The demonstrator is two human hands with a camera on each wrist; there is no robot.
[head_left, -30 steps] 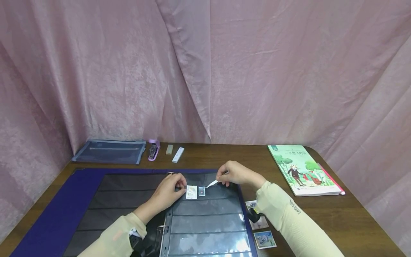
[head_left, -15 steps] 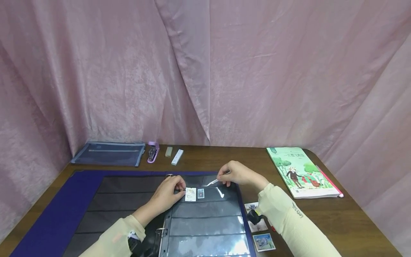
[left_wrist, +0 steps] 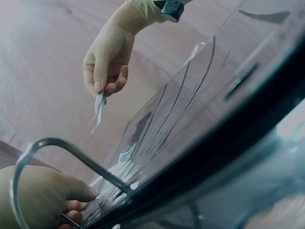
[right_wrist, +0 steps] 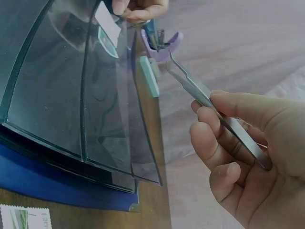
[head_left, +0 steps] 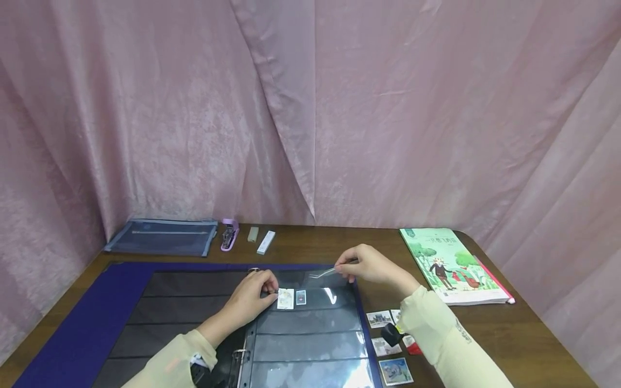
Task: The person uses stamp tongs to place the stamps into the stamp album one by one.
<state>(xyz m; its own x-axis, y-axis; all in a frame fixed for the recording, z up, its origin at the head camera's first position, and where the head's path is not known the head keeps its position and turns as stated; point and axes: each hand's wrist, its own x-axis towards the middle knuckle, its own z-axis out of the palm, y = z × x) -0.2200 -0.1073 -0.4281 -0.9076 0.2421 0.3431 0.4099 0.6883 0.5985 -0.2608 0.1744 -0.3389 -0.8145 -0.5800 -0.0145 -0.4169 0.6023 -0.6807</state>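
Observation:
In the head view my left hand (head_left: 249, 295) pinches the stamp album's clear-pocketed page (head_left: 310, 347) near its upper left, thumb beside a white stamp (head_left: 285, 299). A smaller blue-framed stamp (head_left: 301, 297) sits just to the right of it, both in an upper pocket row. My right hand (head_left: 366, 264) holds bent-tip metal tweezers (right_wrist: 224, 121) between thumb and fingers. Their tips are slightly apart with nothing between them, above and right of the small stamp. The left wrist view has a metal binder ring (left_wrist: 71, 148) arching past my left hand.
Several loose stamps (head_left: 395, 372) lie right of the blue album cover (head_left: 73, 318), partly under my right sleeve. Along the back stand a mesh zip pouch (head_left: 162, 237), a purple stapler (head_left: 229, 235), and two small blocks (head_left: 266, 242). A green book (head_left: 448, 267) lies at right.
The tweezers have moved from the small stamp's upper corner up and away to the right with my right hand. More loose stamps show beside my sleeve. My left hand stays by the white stamp.

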